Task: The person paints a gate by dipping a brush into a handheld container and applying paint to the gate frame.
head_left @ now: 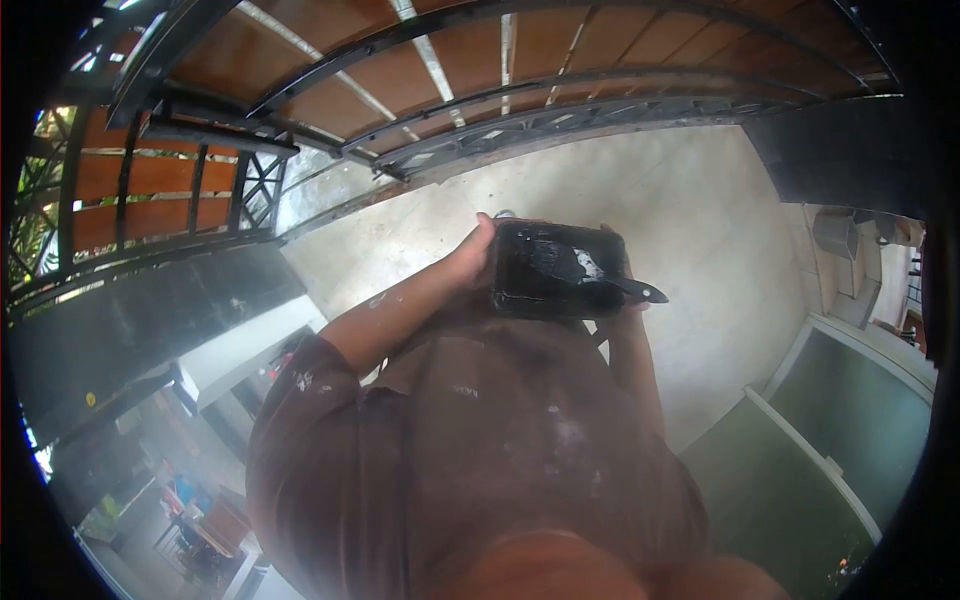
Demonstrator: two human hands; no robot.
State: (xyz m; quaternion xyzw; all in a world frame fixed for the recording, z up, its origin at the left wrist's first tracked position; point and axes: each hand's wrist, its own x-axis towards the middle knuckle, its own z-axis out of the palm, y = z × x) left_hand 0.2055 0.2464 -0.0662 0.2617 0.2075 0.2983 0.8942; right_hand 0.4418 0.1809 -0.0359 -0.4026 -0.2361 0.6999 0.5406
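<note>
The left hand [478,254] is clasping the tray's [530,287] left side before the torso [510,420], the right hand [631,311] is curling at its right, grip on the knife [646,291] unclear, and white residue [588,264] is showing, so work seems unfinished.

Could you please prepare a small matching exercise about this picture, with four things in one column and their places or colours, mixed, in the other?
Column one
1. Tray
2. Scraper
3. Shirt
4. Left hand

Column two
A. Brown, with pale marks on the cloth
B. At the left edge of the tray, thumb upward
C. Black, with whitish smears inside
D. Its dark handle reaches past the right edge of the tray

Right pairs: 1-C, 2-D, 3-A, 4-B
</note>
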